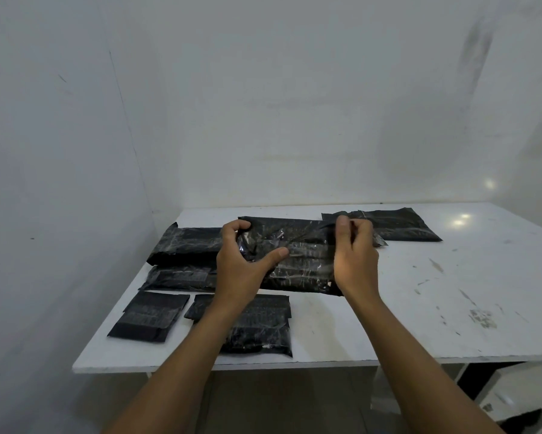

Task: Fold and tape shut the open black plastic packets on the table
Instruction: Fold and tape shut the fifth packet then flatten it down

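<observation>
Glossy black plastic on the middle packet (pixel 301 258), creased all over, with thin bright streaks along the wrinkles. Duller, flatter black plastic on the lower-left packet (pixel 150 314), crossed by greyish shiny bands. Smoother black film on the upper-right packet (pixel 401 227). White table (pixel 420 308) smooth and faintly glossy, scuffed and flecked at right. Matt, smudged white wall (pixel 263 104).

left hand (pixel 243 261), right hand (pixel 354 256) — bare; forearms (pixel 197 343) bare

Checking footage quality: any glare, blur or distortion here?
Head view: soft light; two glare spots on the table far right; the glossy packet gripped by the left hand and right hand shows streaky reflections; wide-angle bending at the edges.
</observation>
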